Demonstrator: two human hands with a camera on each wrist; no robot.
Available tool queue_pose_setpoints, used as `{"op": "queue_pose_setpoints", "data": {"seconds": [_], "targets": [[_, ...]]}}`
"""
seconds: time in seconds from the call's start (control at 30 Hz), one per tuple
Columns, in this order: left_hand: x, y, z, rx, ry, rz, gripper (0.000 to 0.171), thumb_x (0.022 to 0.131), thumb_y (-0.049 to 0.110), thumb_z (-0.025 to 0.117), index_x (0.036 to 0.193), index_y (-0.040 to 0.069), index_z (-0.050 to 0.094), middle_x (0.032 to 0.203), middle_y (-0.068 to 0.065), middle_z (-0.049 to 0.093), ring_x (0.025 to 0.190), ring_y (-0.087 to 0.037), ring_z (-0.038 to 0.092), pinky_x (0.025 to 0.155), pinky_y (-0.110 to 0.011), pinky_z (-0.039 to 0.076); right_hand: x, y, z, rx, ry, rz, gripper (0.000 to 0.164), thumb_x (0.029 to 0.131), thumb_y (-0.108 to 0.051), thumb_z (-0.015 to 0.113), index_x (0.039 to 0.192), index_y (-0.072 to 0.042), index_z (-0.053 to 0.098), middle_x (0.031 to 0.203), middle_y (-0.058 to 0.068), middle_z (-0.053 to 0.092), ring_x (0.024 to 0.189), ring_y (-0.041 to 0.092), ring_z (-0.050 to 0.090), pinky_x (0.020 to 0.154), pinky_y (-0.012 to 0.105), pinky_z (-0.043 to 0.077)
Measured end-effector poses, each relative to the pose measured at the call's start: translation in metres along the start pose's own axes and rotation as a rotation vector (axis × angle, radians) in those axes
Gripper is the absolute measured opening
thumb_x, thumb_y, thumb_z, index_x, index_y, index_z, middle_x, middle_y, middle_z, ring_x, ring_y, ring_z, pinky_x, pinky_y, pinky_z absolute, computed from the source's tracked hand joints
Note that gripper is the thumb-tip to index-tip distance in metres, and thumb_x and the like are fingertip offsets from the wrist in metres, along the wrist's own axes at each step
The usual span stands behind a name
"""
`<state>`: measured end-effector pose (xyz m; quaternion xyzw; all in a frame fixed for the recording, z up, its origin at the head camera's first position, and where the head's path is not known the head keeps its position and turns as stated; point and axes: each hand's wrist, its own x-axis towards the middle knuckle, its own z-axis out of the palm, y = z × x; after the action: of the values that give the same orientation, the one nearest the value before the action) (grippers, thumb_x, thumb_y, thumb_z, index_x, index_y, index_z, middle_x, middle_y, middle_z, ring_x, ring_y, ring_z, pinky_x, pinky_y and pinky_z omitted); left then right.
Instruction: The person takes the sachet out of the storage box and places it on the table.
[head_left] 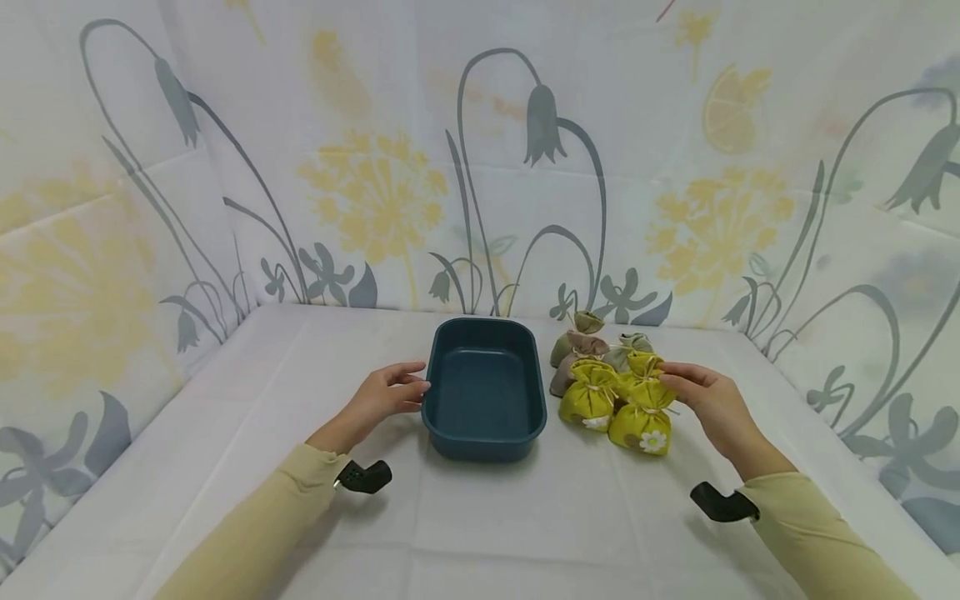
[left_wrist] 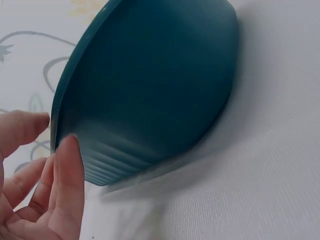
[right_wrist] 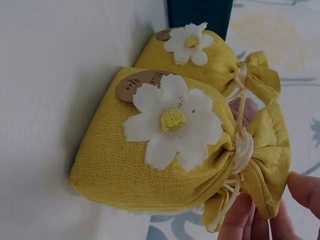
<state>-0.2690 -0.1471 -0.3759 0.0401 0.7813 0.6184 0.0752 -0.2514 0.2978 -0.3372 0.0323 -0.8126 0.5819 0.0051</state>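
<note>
On the left, my left hand [head_left: 387, 389] is at the side rim of a dark teal rectangular basin [head_left: 483, 450], fingertips right at the edge. The left wrist view shows its thumb apart from the fingers, which overlap the basin's outer wall [left_wrist: 150, 75]. My right hand [head_left: 705, 400] reaches loosely to the gathered top of the nearest yellow drawstring pouch [head_left: 637, 432], which stands on the table. Up close, this pouch [right_wrist: 115, 165] bears a white cloth flower and a brown tag. Its ruffled neck lies between thumb and fingers, partly hiding the fingers.
Left of that pouch stands another yellow pouch [head_left: 585, 406], with a third yellow pouch [head_left: 643, 364] behind. Farther back are a pinkish-brown pouch [head_left: 573, 367], an olive pouch [head_left: 588, 322] and a grey-green pouch [head_left: 636, 342]. White cloth [head_left: 487, 533] covers the table; a flower-printed curtain [head_left: 420, 117] hangs behind.
</note>
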Motion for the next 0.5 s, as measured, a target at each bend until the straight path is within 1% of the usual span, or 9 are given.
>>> {"op": "queue_pose_setpoints", "data": {"seconds": [0.1,0.27,0.33,0.37,0.43,0.5], "targets": [[-0.002,0.000,-0.002,0.028,0.020,0.008,0.052,0.089,0.017,0.064,0.135,0.003,0.046,0.111,-0.016,0.057,0.091,-0.024,0.062,0.078,-0.033,0.053,0.001,0.001,0.000,0.041,-0.001,0.009,0.049,0.094,-0.027,0.057,0.128,0.008,0.049,0.105,-0.014,0.059,0.092,-0.002,0.054,0.081,0.016,0.044],[-0.008,-0.002,-0.009,0.070,0.041,0.026,0.049,0.090,0.014,0.062,0.133,-0.002,0.047,0.111,-0.018,0.058,0.094,-0.031,0.061,0.074,-0.032,0.054,0.001,0.005,-0.003,0.152,-0.011,0.009,0.046,0.095,-0.021,0.056,0.127,0.011,0.047,0.101,-0.014,0.059,0.088,-0.001,0.057,0.079,0.015,0.047],[-0.009,-0.002,-0.012,0.081,0.049,0.035,0.048,0.091,0.015,0.061,0.133,-0.004,0.046,0.112,-0.020,0.058,0.095,-0.034,0.060,0.074,-0.033,0.054,0.001,0.008,-0.004,0.136,-0.014,0.013,0.048,0.096,-0.022,0.054,0.129,0.011,0.044,0.103,-0.014,0.057,0.088,-0.002,0.057,0.080,0.017,0.048],[-0.010,-0.002,-0.014,0.087,0.055,0.034,0.048,0.091,0.016,0.061,0.132,-0.004,0.047,0.112,-0.020,0.058,0.095,-0.034,0.061,0.073,-0.032,0.054,0.002,0.009,-0.005,0.111,-0.013,0.016,0.050,0.096,-0.024,0.053,0.131,0.011,0.042,0.105,-0.013,0.056,0.088,-0.003,0.057,0.080,0.018,0.048],[-0.011,-0.003,-0.016,0.105,0.065,0.041,0.048,0.091,0.018,0.060,0.132,-0.004,0.047,0.113,-0.020,0.057,0.096,-0.035,0.060,0.073,-0.032,0.054,0.002,0.011,-0.005,0.061,-0.012,0.031,0.054,0.097,-0.027,0.050,0.135,0.011,0.037,0.114,-0.004,0.053,0.088,-0.003,0.056,0.083,0.020,0.048],[-0.012,-0.004,-0.018,0.134,0.073,0.045,0.048,0.092,0.020,0.060,0.131,-0.005,0.048,0.113,-0.020,0.057,0.095,-0.034,0.060,0.073,-0.032,0.054,0.003,0.014,-0.005,0.011,-0.013,0.051,0.057,0.099,-0.030,0.046,0.137,0.010,0.034,0.125,0.008,0.047,0.088,-0.004,0.054,0.084,0.022,0.048]]}}
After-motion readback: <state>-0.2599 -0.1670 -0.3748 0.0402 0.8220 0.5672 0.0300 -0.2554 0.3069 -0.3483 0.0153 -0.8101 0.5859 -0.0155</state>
